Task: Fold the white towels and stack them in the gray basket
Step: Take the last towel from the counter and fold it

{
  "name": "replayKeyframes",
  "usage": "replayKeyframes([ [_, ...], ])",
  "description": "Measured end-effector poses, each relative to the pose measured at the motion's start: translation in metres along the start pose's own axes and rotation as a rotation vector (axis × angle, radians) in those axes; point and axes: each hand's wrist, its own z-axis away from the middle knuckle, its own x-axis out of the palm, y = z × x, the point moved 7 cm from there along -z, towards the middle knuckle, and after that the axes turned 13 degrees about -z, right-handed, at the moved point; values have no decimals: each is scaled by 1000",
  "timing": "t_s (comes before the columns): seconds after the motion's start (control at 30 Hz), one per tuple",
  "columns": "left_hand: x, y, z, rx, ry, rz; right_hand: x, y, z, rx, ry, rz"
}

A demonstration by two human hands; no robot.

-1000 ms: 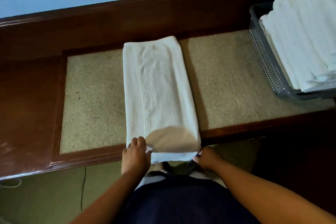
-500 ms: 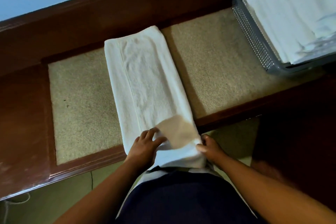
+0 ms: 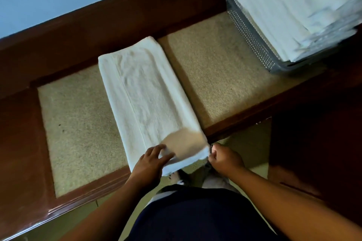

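Left hand just slid up onto the towel, right hand pinching its near corner. Both grips hold towel, so the next fold's probably coming.

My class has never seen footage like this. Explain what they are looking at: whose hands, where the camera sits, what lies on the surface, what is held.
There is no machine here. A person works with bare hands, and one camera worn on the head looks forward and down, so the arms enter from below. A long, partly folded white towel lies on the beige inset of a dark wooden bench. The left hand grips its near left corner, and the right hand pinches its near right corner. At the far right stands the gray basket, piled with folded towels.
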Motion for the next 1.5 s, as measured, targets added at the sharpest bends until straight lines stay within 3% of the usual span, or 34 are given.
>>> replayKeyframes([
  [0.1,-1,-1,0,-21,9,12,-2,-45,14,-398,42,-22],
  [0.17,-1,-4,2,-46,19,43,2,-62,12,-541,-14,63],
  [0.33,-7,-9,-2,-97,11,103,-19,-68,-25,-294,31,205],
  [0.47,-18,-26,-16,-216,42,139,-23,-107,-34,-407,16,375],
  [0.57,-23,-39,-23,-279,41,134,-13,-124,-43,-487,-136,460],
  [0.67,-20,-46,-27,-323,9,161,-8,-129,-55,-472,-249,525],
  [0.9,-18,-57,-63,-322,-10,172,-6,-148,-98,-492,-288,626],
  [1.1,-27,-109,-127,-413,-31,255,-3,-179,-174,-506,-254,590],
  [1.27,-50,-180,-188,-524,-39,253,-11,-227,-256,-512,-123,524],
  [1.5,-88,-282,-262,-662,141,190,-39,-311,-363,-527,88,482],
])
